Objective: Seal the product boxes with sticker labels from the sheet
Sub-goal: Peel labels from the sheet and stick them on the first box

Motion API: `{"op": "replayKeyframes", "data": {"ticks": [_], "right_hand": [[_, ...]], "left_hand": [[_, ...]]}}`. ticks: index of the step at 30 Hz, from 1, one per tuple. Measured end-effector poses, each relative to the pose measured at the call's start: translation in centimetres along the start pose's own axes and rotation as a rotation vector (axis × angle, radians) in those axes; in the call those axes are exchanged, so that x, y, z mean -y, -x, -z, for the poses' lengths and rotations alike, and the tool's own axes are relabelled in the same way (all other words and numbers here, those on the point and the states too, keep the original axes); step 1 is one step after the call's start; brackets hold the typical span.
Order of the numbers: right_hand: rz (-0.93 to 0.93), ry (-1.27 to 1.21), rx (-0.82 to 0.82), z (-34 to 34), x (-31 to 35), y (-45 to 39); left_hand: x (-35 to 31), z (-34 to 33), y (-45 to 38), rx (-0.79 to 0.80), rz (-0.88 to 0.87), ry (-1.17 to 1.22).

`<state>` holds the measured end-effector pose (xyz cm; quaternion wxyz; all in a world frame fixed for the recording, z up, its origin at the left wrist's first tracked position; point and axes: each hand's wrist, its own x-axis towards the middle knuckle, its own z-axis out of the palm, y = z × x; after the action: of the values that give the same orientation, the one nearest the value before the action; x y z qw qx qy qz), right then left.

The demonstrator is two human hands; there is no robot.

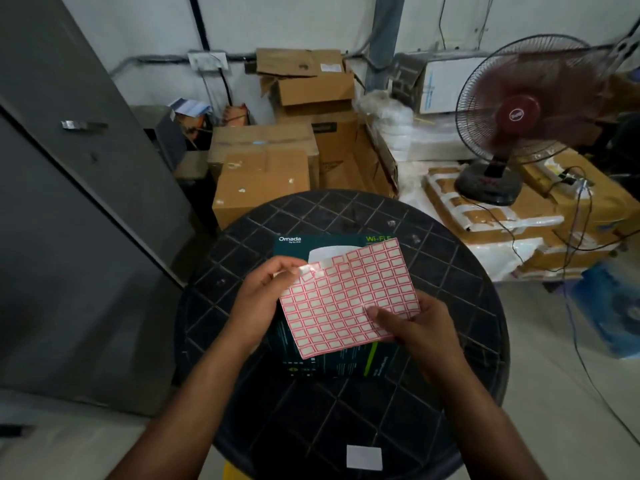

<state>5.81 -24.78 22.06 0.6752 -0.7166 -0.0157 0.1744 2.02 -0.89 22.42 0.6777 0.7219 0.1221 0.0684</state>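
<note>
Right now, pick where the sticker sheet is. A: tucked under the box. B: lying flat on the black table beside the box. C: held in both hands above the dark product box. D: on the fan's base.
C: the left hand pinches the upper left corner of the sticker sheet and the right hand grips its lower right edge, over the product box.
</note>
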Motion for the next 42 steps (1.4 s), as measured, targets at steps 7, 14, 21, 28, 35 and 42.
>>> {"op": "replayKeyframes", "data": {"ticks": [7, 14, 21, 28, 35, 42], "right_hand": [[-0.022, -0.006, -0.022, 0.3, -0.2, 0.5], [0.283, 0.724, -0.540, -0.7, 0.0, 0.6], [0.675, 1.115, -0.376, -3.3, 0.8, -1.2], [0.452, 0.903, 0.134, -1.9, 2.4, -3.5], [0.433, 0.808, 0.467, -1.2, 4.1, -4.4], [0.427, 0.726, 0.509, -2.2, 4.4, -5.0]], "left_hand": [[0.6, 0.1, 0.1, -0.007, 0.007, -0.064], [0.6, -0.1, 0.3, -0.040, 0.021, -0.088], [0.5, -0.2, 0.6, -0.030, 0.015, -0.123], [0.6, 0.6, 0.4, 0.063, -0.006, -0.110], [0.2, 0.5, 0.4, 0.216, 0.006, -0.251], [-0.4, 0.8, 0.7, 0.258, 0.017, -0.215]]}}
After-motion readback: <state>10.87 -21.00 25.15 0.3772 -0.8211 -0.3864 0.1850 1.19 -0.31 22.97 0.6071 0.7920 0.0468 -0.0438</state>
